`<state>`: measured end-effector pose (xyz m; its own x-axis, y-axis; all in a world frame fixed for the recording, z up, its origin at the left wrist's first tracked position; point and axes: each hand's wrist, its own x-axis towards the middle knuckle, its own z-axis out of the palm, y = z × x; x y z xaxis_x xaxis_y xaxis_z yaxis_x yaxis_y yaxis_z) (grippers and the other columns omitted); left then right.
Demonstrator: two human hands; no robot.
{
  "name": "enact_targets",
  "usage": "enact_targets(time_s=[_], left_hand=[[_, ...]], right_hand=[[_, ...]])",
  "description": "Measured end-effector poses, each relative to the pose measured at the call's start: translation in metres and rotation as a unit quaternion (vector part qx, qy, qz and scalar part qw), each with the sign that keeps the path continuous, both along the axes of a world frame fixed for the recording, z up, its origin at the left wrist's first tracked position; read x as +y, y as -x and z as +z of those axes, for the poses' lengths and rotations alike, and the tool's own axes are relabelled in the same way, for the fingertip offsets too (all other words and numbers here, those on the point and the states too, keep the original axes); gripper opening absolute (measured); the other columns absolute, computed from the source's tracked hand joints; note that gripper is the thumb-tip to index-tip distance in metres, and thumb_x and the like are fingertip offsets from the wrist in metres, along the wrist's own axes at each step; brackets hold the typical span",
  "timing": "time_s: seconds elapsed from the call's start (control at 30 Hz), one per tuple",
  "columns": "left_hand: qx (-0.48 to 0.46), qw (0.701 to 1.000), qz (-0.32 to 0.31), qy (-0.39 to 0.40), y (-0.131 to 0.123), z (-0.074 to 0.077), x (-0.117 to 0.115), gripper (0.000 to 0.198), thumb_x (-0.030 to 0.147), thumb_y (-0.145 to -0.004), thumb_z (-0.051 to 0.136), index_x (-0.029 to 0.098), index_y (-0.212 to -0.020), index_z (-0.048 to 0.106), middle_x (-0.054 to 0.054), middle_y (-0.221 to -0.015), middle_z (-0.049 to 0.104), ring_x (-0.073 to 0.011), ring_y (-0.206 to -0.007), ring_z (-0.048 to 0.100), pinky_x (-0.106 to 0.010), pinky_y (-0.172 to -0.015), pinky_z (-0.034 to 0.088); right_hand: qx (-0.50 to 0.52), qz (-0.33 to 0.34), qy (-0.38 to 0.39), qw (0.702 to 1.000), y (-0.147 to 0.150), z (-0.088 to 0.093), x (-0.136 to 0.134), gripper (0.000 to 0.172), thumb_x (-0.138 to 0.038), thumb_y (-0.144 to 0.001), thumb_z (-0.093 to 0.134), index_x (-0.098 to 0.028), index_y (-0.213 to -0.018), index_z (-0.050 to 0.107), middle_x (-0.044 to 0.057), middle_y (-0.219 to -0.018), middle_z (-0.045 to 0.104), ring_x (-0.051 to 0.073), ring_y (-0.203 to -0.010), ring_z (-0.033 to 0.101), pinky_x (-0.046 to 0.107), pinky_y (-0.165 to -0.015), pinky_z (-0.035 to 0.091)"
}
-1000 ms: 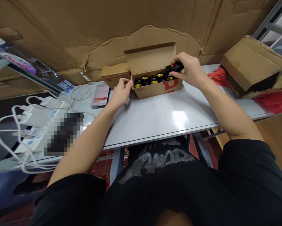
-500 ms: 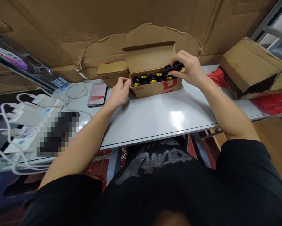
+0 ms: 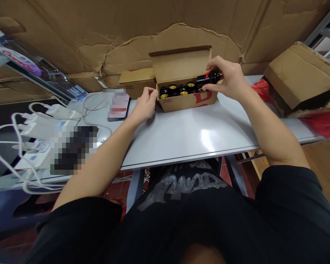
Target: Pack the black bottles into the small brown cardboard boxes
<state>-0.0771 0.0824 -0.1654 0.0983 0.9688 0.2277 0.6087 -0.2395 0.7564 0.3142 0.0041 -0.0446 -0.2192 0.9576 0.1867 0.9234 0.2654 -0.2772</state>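
Holding black socket (image 3: 209, 77) in right hand (image 3: 228, 80); left hand (image 3: 145, 104) touching box (image 3: 188, 101).

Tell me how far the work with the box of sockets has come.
Done: the cardboard box is open and black lamp sockets with brass threads stand inside. In hand: the right hand holds one socket over the box's right end; the left hand holds its left end. Left: that socket is not in the box, and the lid stands up.
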Motion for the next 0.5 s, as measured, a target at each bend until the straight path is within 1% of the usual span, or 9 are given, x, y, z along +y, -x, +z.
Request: enact_targets(time_s=[0.07,0.13,0.2,0.23,0.3,0.33,0.4,0.47,0.5], left_hand=[[0.006,1.0,0.0,0.005,0.0,0.002,-0.001,0.092,0.122,-0.102,0.046,0.035,-0.124,0.067,-0.003,-0.083,0.069,-0.0369,-0.096,0.084,-0.062,-0.114,0.069],[0.013,1.0,-0.004,0.018,0.001,0.004,-0.002,0.091,0.119,-0.106,0.046,0.033,-0.128,0.069,-0.002,-0.084,0.069,-0.0342,-0.098,0.084,-0.06,-0.114,0.067],[0.013,1.0,-0.002,0.027,0.002,0.006,-0.003,0.091,0.117,-0.107,0.049,0.033,-0.131,0.07,-0.002,-0.085,0.07,-0.0341,-0.1,0.085,-0.059,-0.113,0.067],[0.01,1.0,0.0,0.028,0.002,0.006,-0.004,0.09,0.117,-0.107,0.051,0.033,-0.131,0.071,-0.003,-0.086,0.071,-0.0355,-0.101,0.086,-0.06,-0.114,0.068],[0.006,1.0,0.005,0.029,0.001,0.007,-0.005,0.086,0.115,-0.108,0.053,0.034,-0.131,0.071,-0.005,-0.087,0.072,-0.038,-0.102,0.086,-0.061,-0.115,0.07],[0.008,1.0,0.007,0.029,0.001,0.007,-0.006,0.082,0.111,-0.111,0.053,0.034,-0.132,0.071,-0.005,-0.089,0.073,-0.0379,-0.102,0.086,-0.061,-0.117,0.07],[0.017,0.999,0.005,0.031,-0.001,0.008,-0.007,0.073,0.099,-0.12,0.05,0.032,-0.136,0.071,-0.005,-0.091,0.074,-0.0349,-0.1,0.084,-0.062,-0.122,0.068],[0.024,0.999,0.003,0.034,-0.002,0.009,-0.008,0.064,0.089,-0.126,0.049,0.029,-0.139,0.069,-0.004,-0.092,0.074,-0.0319,-0.096,0.082,-0.063,-0.123,0.068],[0.025,0.999,0.002,0.033,-0.003,0.009,-0.008,0.062,0.086,-0.127,0.05,0.029,-0.14,0.069,-0.004,-0.091,0.074,-0.0312,-0.094,0.081,-0.062,-0.123,0.068]], right_hand=[[-0.001,0.009,-0.029,1.0,0.0,0.0,-0.001,0.115,-0.108,-0.086,0.079,-0.055,-0.186,0.067,0.005,-0.144,0.094,0.052,-0.148,0.065,0.065,-0.102,0.059],[0.02,0.01,-0.073,0.997,-0.002,-0.001,-0.003,0.106,-0.11,-0.098,0.069,-0.052,-0.186,0.066,0.008,-0.149,0.091,0.051,-0.149,0.065,0.063,-0.101,0.062],[0.088,0.015,-0.116,0.989,-0.005,-0.004,-0.004,0.089,-0.105,-0.109,0.063,-0.049,-0.178,0.07,0.009,-0.157,0.087,0.047,-0.148,0.069,0.062,-0.103,0.066],[0.144,0.025,-0.131,0.981,-0.006,-0.006,-0.003,0.08,-0.102,-0.111,0.066,-0.048,-0.169,0.074,0.008,-0.161,0.085,0.045,-0.144,0.072,0.062,-0.105,0.068],[0.277,0.054,-0.147,0.948,-0.007,-0.011,0.003,0.065,-0.101,-0.103,0.084,-0.047,-0.14,0.08,0.003,-0.161,0.082,0.04,-0.131,0.077,0.063,-0.108,0.073],[0.338,0.067,-0.15,0.927,-0.007,-0.014,0.007,0.065,-0.102,-0.094,0.094,-0.046,-0.126,0.079,0.001,-0.155,0.082,0.039,-0.124,0.078,0.063,-0.108,0.076],[0.427,0.076,-0.161,0.887,-0.006,-0.019,0.015,0.074,-0.103,-0.077,0.108,-0.044,-0.107,0.075,0.0,-0.138,0.083,0.038,-0.111,0.077,0.066,-0.103,0.079],[0.469,0.075,-0.175,0.862,-0.004,-0.023,0.022,0.082,-0.104,-0.064,0.114,-0.043,-0.099,0.073,0.002,-0.125,0.08,0.038,-0.104,0.075,0.069,-0.098,0.08],[0.479,0.075,-0.177,0.856,-0.003,-0.024,0.024,0.085,-0.105,-0.06,0.114,-0.042,-0.097,0.072,0.003,-0.123,0.079,0.038,-0.102,0.075,0.071,-0.097,0.08]])
